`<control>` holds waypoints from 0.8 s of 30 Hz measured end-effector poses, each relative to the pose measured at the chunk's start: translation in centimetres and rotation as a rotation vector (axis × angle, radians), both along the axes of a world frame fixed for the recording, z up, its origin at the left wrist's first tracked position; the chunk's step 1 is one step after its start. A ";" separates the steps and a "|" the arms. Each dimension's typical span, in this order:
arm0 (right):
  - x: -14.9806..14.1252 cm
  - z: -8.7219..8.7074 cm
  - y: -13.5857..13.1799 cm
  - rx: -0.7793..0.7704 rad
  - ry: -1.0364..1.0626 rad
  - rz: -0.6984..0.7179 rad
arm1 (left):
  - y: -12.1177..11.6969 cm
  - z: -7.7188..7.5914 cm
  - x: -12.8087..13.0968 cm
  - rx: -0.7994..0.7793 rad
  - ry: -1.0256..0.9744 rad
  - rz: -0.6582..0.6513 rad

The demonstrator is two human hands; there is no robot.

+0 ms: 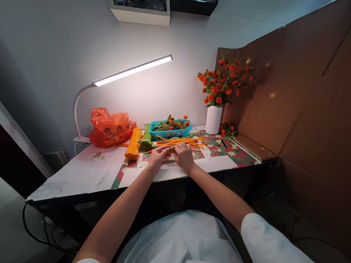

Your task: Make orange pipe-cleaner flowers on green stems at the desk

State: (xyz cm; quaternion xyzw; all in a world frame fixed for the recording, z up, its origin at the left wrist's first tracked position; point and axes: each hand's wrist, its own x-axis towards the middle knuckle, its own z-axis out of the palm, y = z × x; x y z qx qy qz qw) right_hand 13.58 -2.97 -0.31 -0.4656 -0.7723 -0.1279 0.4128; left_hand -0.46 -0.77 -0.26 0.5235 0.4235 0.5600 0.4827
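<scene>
Over the front middle of the table, my left hand (158, 156) and my right hand (184, 155) meet with fingertips pinched. Between them is a small green piece (171, 147), which looks like a pipe cleaner; the fingers hide most of it. Just beyond the hands, loose orange pipe cleaners (181, 140) lie in a scattered pile. A thick bundle of orange pipe cleaners (133, 145) and a bundle of green pipe cleaners (146, 139) lie to the left of the pile. Behind it stands a blue basket (171, 133) with orange flowers and green leaves inside.
A white ribbed vase (213, 120) of orange flowers stands at the back right, with more flowers (227, 129) beside its base. An orange plastic bag (111, 127) sits at the back left under a lit desk lamp (134, 70). Cardboard (308, 89) walls the right side.
</scene>
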 end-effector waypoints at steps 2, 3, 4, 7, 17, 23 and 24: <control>-0.3 -0.1 0.2 -0.048 0.131 0.017 | 0.1 -0.3 0.0 0.150 0.043 0.005; -0.4 -0.1 0.4 -0.093 0.232 0.044 | 0.0 -0.4 0.1 0.241 0.076 0.017; -0.5 -0.1 0.6 -0.165 0.355 0.089 | 0.0 -0.4 0.2 0.332 0.121 0.037; -0.2 0.2 1.2 -0.555 0.759 0.320 | -0.6 -0.1 0.5 0.553 0.301 0.127; 1.0 1.1 1.1 -1.058 1.168 0.604 | -1.2 0.4 0.7 0.634 0.377 0.122; 0.4 0.1 1.2 -0.427 0.821 0.298 | -0.1 -0.5 0.4 0.442 0.234 0.129; 0.4 0.0 1.2 -0.349 0.753 0.263 | 0.0 -0.6 0.3 0.440 0.247 0.151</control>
